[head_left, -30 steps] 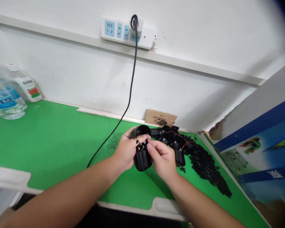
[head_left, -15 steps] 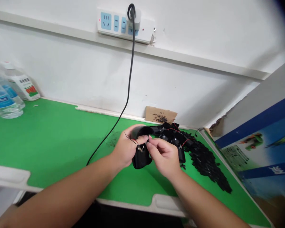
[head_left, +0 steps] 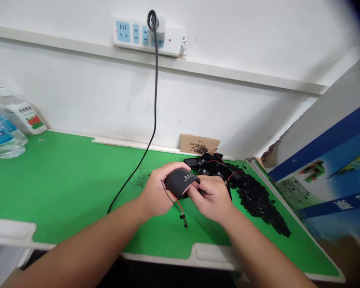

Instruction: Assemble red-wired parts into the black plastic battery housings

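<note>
Currently, the left hand wraps a curved, matte-black plastic housing above the green, white-edged tabletop, between front and back edges; it opens rightward, toward the right hand, which curls at the opening, though I cannot tell what it pinches.

The black housing hides part of the left hand; the view's edge crops a bottle.
</note>
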The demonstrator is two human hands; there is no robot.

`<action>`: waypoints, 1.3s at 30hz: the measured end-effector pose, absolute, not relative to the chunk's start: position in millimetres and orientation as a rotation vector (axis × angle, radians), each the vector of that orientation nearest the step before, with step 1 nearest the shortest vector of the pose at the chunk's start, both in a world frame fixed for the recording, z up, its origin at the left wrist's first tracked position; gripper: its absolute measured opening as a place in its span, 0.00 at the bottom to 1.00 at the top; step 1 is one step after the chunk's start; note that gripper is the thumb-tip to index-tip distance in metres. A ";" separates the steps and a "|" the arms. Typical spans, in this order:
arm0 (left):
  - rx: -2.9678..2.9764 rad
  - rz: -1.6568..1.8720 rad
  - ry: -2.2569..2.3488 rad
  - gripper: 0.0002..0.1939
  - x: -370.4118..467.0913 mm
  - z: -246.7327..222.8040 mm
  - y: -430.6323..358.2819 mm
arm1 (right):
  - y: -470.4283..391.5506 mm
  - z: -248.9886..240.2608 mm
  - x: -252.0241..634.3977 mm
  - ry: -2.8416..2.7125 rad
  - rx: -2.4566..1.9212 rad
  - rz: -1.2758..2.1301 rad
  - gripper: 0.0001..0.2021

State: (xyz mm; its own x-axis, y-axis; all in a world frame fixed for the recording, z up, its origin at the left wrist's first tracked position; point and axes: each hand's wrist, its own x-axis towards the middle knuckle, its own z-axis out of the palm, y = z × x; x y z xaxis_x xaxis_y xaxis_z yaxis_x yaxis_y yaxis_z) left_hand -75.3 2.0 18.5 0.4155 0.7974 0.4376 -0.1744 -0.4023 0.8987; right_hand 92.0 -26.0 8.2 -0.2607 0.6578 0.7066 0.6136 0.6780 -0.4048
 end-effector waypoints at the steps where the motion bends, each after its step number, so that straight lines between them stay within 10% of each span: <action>1: 1.689 1.187 0.550 0.15 -75.9 18.7 1.3 | -26.6 8.8 92.6 -1.958 -0.983 0.050 0.17; 22: 1.390 1.172 0.664 0.12 -70.7 24.3 -0.6 | -28.1 10.1 88.2 -1.879 -0.998 0.248 0.18; 39: 0.923 0.862 0.513 0.13 -68.4 27.9 3.6 | -32.7 13.6 95.6 -1.518 -0.956 1.034 0.14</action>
State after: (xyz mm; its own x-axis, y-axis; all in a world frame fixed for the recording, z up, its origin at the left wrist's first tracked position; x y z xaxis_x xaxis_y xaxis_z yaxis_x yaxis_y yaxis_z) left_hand -68.4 3.6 27.9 0.5698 0.8213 -0.0283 -0.4166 0.3184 0.8515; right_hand 95.6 -32.7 13.6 -0.1641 0.9389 0.3024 0.0624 0.3159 -0.9468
